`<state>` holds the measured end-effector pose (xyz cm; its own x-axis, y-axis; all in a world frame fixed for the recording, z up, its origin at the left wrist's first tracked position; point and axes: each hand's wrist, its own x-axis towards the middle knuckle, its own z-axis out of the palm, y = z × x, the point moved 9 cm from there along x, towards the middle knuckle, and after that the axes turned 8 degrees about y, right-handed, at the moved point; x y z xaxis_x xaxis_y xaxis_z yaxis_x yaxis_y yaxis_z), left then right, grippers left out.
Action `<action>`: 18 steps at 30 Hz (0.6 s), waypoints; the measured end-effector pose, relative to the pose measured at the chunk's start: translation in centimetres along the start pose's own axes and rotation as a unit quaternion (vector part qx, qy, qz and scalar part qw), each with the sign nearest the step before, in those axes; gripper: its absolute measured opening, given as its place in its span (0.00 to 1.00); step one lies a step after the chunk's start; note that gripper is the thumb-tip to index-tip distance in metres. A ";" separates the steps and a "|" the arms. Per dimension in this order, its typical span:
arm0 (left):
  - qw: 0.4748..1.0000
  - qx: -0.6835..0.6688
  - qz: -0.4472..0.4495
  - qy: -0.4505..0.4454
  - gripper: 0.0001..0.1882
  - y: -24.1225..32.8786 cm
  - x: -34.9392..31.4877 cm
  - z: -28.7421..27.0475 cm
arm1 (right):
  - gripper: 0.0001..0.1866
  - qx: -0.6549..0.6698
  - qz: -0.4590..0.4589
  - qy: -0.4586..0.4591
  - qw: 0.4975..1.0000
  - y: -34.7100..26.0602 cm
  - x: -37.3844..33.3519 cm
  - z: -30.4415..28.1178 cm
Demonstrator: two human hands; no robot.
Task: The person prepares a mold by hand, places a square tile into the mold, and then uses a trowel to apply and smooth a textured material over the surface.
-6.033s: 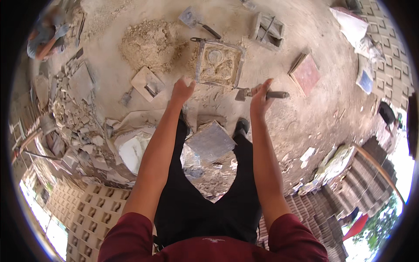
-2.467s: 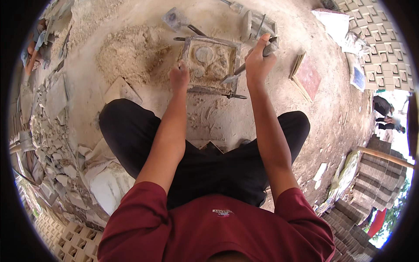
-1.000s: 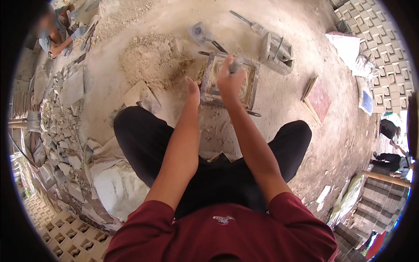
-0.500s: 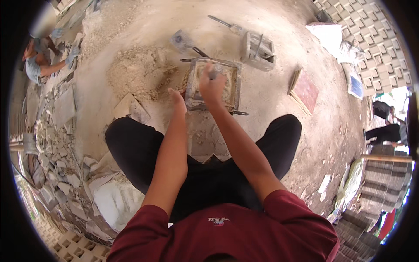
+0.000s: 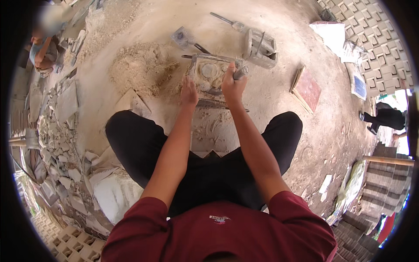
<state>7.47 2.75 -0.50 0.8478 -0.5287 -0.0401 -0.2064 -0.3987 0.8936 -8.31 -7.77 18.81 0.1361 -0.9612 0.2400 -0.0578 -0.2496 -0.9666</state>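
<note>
A square, dust-covered mould frame (image 5: 193, 65) lies on the ground in front of my knees, holding pale sandy material (image 5: 209, 71) with a round shape in it. Dark bars run along its far and near edges. My right hand (image 5: 234, 89) is closed around a short grey cylindrical tool (image 5: 241, 72) at the frame's right side. Along the left side, my left hand (image 5: 189, 92) rests with its fingers stretched out, holding nothing. Both hands hide parts of the frame.
A sandy heap (image 5: 142, 67) lies left of the frame. Beyond are a flat shovel-like blade (image 5: 181, 37), a grey box-shaped mould (image 5: 260, 49) and a reddish board (image 5: 309, 90). Patterned blocks (image 5: 364, 32) are stacked far right. One person (image 5: 43, 52) crouches far left; another (image 5: 388, 118) is at the right.
My right hand has moved right with the tool, from above the frame's middle to its right side. My left hand has shifted slightly right, against the frame's left side.
</note>
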 end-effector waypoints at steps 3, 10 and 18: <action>0.993 0.102 0.060 -0.013 0.37 -0.2 -1.0 -1.2 | 0.28 -0.026 -0.061 0.004 0.998 -2.2 0.0 1.2; 0.925 0.304 0.226 -0.036 0.35 1.5 -5.5 1.3 | 0.29 -0.028 -0.065 -0.036 0.997 -3.5 -0.9 3.0; 0.929 0.281 0.233 -0.062 0.33 1.4 -6.3 1.1 | 0.26 -0.059 -0.040 -0.037 0.997 -1.1 -1.5 1.5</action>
<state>1.30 4.72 0.48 0.5462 -0.8108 0.2104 -0.7890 -0.4137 0.4543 -6.95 -5.82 19.40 0.2169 -0.9273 0.3050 -0.1594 -0.3419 -0.9261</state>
